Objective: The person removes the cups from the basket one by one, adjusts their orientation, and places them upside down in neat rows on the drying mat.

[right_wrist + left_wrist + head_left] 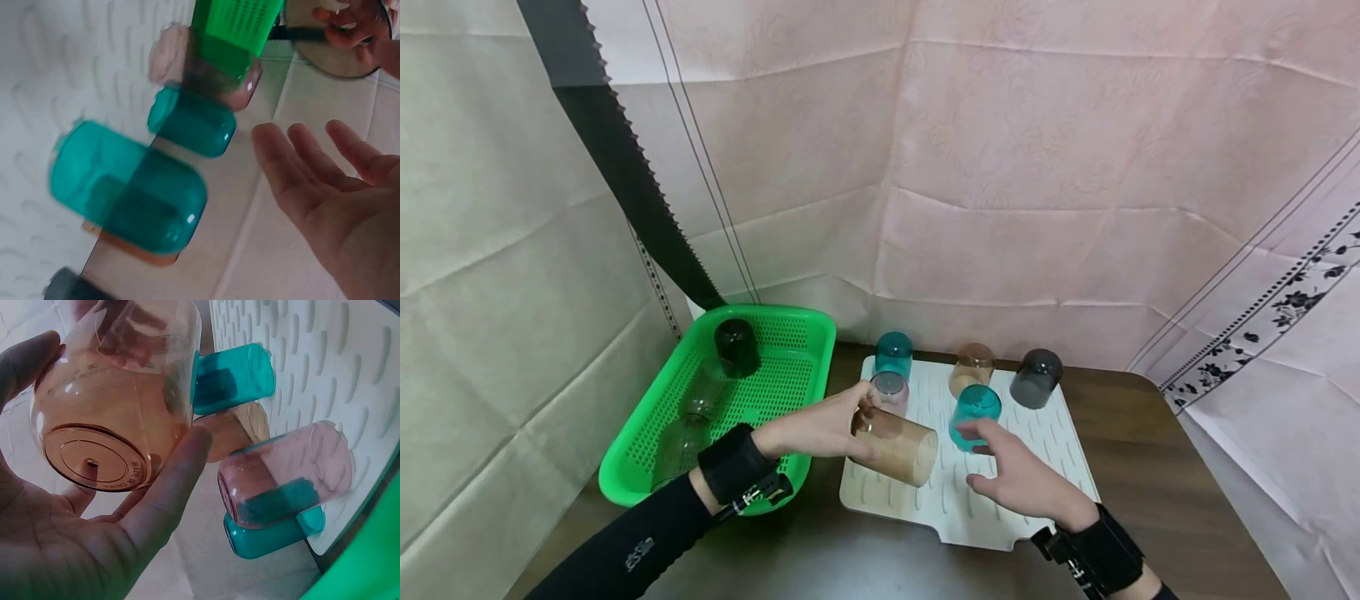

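Note:
In the head view my left hand (823, 425) grips an amber plastic cup (902, 446) by its base end, tilted over a white ribbed drying board (970, 508). The left wrist view shows the cup's round bottom, with thumb and fingers around its sides. My right hand (1018, 475) reaches over the board, fingers spread and holding nothing, close to a teal cup (976, 417). Upside down on the board also stand a pink cup (891, 392), another teal cup (893, 354), a brown cup (972, 371) and a dark grey cup (1036, 379).
Left of the board is a green perforated basket (827, 333). Inside it lie a black cup (737, 346) and clear cups (681, 446). Both stand on a dark wooden table (1157, 467), with pale cloth (1037, 167) hanging behind.

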Demonstrator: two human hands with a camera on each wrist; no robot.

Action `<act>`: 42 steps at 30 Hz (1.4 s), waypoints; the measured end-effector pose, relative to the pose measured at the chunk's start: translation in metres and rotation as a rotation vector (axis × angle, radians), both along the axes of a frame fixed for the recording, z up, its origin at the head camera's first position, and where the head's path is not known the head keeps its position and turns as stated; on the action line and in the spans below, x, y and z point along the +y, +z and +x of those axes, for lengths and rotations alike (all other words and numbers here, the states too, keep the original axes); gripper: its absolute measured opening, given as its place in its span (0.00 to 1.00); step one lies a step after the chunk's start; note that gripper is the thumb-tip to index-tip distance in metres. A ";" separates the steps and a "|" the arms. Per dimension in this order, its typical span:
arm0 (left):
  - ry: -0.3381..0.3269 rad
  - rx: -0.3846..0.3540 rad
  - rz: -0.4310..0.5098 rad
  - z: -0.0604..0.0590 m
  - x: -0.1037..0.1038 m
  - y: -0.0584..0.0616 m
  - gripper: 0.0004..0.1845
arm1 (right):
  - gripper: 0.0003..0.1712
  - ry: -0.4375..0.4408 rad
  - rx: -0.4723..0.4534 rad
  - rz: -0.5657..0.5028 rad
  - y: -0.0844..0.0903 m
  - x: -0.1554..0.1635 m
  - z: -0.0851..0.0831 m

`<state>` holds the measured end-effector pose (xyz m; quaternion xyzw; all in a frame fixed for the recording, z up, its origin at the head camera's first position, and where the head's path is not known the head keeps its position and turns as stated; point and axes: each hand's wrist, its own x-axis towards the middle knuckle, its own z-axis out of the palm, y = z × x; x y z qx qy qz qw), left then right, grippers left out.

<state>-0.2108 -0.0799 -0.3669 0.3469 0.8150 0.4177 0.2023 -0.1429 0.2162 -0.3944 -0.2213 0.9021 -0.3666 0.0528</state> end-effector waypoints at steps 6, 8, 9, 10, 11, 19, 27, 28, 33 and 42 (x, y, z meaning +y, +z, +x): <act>0.027 -0.038 -0.011 0.000 0.009 -0.003 0.27 | 0.34 0.005 0.090 0.073 0.005 -0.015 0.000; 0.039 -0.067 -0.001 0.000 0.011 -0.003 0.27 | 0.36 0.001 0.145 0.098 0.006 -0.019 -0.001; 0.046 -0.079 0.002 0.000 0.012 -0.003 0.26 | 0.37 0.001 0.177 0.113 0.006 -0.021 -0.001; 0.054 -0.087 0.003 0.000 0.013 -0.004 0.26 | 0.38 0.003 0.205 0.124 0.005 -0.023 -0.002; 0.060 -0.093 0.003 0.000 0.014 -0.004 0.26 | 0.40 0.007 0.236 0.136 0.005 -0.025 -0.002; 0.080 -0.143 0.006 0.002 0.019 -0.006 0.27 | 0.48 0.051 0.427 0.282 0.006 -0.041 -0.008; 0.069 -0.147 -0.001 0.001 0.026 -0.007 0.27 | 0.47 0.055 0.462 0.394 0.006 -0.047 -0.012; 0.065 -0.151 -0.001 0.001 0.027 -0.007 0.27 | 0.47 0.058 0.462 0.403 0.007 -0.047 -0.012; 0.042 -0.181 0.030 0.002 0.029 -0.007 0.25 | 0.47 0.076 0.489 0.433 0.009 -0.048 -0.013; 0.028 -0.222 0.067 0.001 0.030 -0.008 0.25 | 0.45 0.070 0.510 0.425 0.010 -0.048 -0.015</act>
